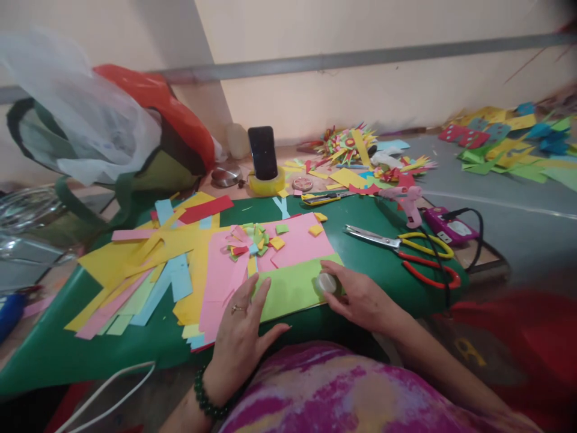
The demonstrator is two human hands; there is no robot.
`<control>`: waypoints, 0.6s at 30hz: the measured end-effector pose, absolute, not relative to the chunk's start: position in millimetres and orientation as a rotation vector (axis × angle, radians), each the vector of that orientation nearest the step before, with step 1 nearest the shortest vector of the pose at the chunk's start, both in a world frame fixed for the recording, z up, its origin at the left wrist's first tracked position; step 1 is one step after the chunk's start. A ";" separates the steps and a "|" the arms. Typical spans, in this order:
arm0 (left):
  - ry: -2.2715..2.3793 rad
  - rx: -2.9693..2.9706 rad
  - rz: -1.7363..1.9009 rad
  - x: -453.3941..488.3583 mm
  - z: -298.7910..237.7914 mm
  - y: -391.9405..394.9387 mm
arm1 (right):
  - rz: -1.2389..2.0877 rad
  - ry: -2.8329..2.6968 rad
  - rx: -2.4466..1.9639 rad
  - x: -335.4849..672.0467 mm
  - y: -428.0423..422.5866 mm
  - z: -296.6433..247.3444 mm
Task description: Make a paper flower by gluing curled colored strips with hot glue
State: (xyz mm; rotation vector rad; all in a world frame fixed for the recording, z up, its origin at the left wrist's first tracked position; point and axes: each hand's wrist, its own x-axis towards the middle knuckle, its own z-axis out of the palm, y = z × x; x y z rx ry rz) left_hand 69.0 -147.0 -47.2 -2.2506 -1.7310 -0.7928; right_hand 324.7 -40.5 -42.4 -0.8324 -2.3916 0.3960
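My left hand (pixel 243 316) lies with its fingers apart on the left end of a light green paper strip (pixel 286 291). At the strip's right end, my right hand (pixel 356 294) grips a small round greyish, see-through disc or cap (pixel 325 281) between thumb and fingers. The disc is low over the green paper; I cannot tell whether it touches. Under the strip is a stack of pink paper (pixel 302 237). On the pink sheet sit a cluster of small folded paper pieces (pixel 250 240) and several loose folded squares (pixel 277 243).
Coloured paper strips (pixel 148 264) spread over the green mat (pixel 180 343) at left. Scissors (pixel 401 240), a cutter knife (pixel 322 198), a pink glue gun (pixel 406 201) with its cord and a purple box (pixel 451 228) lie at right. A phone (pixel 262 153) stands on a tape roll (pixel 267 182) behind.
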 end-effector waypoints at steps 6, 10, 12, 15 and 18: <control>-1.654 -2.253 -0.745 74.1 -51.3 -152.6 | 0.346 -2.430 -0.939 345.3 -31.8 -38.6; -1.579 -2.367 -0.688 81.8 -49.5 -151.2 | 0.376 -2.483 -0.997 352.8 -24.3 -33.8; -1.577 -2.398 -0.655 83.7 -50.6 -149.8 | 0.343 -2.471 -1.013 352.4 -21.8 -28.1; -1.606 -2.427 -0.615 84.9 -51.9 -147.8 | 0.297 -2.412 -0.960 339.5 -24.1 -15.3; -1.647 -2.448 -0.605 85.6 -50.9 -146.7 | 0.392 -2.376 -0.750 309.2 -33.0 -7.4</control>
